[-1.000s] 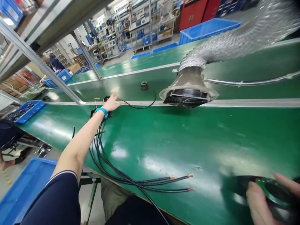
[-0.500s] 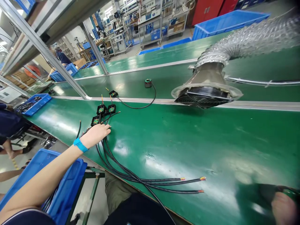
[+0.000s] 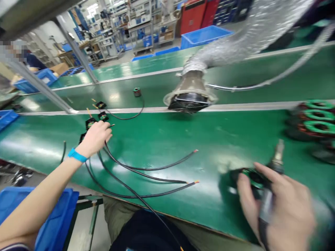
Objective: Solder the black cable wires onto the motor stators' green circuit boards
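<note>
My left hand (image 3: 95, 137), with a blue wristband, is closed around a bundle of black cables (image 3: 136, 170) next to several small black parts (image 3: 91, 122) on the green belt (image 3: 162, 139). The cables fan out toward the right with stripped orange tips. My right hand (image 3: 277, 205) is low on the right, blurred, its fingers wrapped round a slim metal tool (image 3: 273, 174) and resting on a round black and green coil (image 3: 251, 176).
A foil hose with a fan hood (image 3: 190, 96) hangs over the belt's middle. A stack of green coils (image 3: 314, 120) sits at the right. One small coil with a lead (image 3: 136, 92) lies on the far belt. Blue bins (image 3: 28, 216) stand lower left; a person works far left.
My left hand came back from the far small parts and closed on the cable bundle, dragging it so the leads spread. My right hand rose into view with the tool and coil.
</note>
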`<state>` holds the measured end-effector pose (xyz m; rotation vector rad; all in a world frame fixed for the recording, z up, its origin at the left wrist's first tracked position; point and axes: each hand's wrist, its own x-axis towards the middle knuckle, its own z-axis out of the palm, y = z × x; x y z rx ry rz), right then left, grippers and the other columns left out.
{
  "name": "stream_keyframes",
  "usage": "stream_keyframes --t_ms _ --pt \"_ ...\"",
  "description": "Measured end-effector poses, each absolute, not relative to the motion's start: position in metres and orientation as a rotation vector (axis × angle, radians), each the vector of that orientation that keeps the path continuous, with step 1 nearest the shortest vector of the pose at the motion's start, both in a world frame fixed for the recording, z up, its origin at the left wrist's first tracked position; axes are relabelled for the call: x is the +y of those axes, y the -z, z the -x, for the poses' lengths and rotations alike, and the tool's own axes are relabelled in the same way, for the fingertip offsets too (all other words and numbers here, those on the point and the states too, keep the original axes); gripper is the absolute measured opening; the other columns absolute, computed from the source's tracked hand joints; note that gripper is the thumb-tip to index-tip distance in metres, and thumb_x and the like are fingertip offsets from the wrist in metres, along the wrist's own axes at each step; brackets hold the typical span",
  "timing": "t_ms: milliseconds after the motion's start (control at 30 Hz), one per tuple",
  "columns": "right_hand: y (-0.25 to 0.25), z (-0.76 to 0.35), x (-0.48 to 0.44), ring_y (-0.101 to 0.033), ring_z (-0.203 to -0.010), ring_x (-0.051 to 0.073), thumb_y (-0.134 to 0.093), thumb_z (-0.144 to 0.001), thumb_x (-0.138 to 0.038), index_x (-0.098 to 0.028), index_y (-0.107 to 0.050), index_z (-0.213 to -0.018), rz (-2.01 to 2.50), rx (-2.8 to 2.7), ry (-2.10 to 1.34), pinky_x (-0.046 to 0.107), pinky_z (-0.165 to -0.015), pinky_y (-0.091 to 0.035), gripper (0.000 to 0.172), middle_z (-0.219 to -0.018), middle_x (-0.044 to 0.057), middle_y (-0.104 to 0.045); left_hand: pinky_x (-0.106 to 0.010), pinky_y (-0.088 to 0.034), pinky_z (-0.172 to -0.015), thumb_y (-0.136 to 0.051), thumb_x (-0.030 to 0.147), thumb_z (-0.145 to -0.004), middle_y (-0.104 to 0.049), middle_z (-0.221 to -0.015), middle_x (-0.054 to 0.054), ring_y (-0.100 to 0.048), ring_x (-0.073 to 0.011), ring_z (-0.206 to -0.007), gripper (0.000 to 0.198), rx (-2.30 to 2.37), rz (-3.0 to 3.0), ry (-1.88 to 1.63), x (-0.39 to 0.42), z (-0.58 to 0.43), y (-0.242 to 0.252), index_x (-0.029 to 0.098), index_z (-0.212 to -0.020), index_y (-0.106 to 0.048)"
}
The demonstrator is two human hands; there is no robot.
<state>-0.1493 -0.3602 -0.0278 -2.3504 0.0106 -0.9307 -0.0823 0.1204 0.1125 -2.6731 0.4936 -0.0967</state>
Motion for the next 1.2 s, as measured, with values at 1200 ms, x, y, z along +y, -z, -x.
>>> stream_keyframes --t_ms 1200 --pt "-0.012 0.133 -0.322 -0.062 -0.12 0.022 -0.066 -0.091 -0.012 -0.027 -0.058 -0.137 1.747 -0.307 0.524 0.036 -0.105 -0.053 0.049 -0.128 0.006 -0.061 -0.019 -0.034 -0.049 -0.059 0.048 -0.102 -0.054 -0.067 0.003 -0.043 -0.0073 -0.052 0.036 0.712 4.205 -1.222 -0.147 0.114 -0.068 0.016 -0.115 -0.071"
